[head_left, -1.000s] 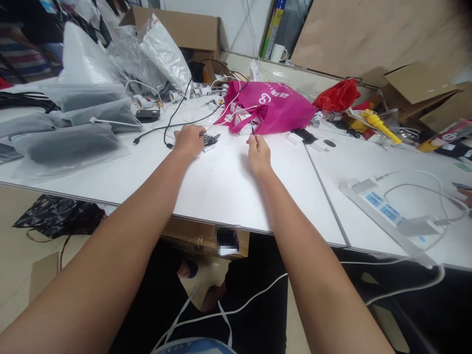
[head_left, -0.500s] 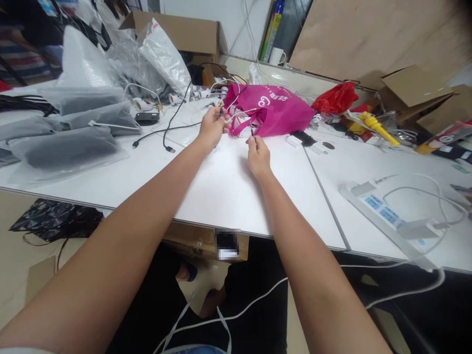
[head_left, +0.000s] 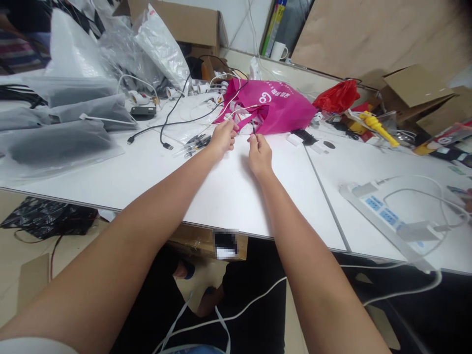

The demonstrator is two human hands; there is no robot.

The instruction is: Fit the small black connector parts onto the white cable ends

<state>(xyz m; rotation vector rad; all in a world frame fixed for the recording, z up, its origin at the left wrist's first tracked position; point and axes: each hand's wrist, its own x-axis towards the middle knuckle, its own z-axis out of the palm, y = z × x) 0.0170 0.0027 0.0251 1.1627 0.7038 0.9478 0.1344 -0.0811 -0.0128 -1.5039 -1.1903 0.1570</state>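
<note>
One stick [head_left: 254,129] was gripped upright between the thumb and right fingers [head_left: 261,141], its dark tip projecting beyond them in front of the opening of the pink bag [head_left: 291,110]. The left fingers [head_left: 231,140] were curled near the same opening, to the left of the right fingers; whether anything was gripped by them could not be told. A pile [head_left: 195,143] of slim, pen-like pieces was laid on the tabletop [head_left: 228,191] just beside the left hand, partly overlapped by it in view, and too tangled to be counted. One pink bag was seen lying on its side, with white packets [head_left: 245,131] bunched in its mouth, their number unclear. Two black plugs [head_left: 147,142] were spread left of the pile. Two white blocks [head_left: 294,139] were set right of the pink bag, one red bag [head_left: 337,97] was placed beyond them, and one power strip [head_left: 387,216] was stretched across the right side.
</note>
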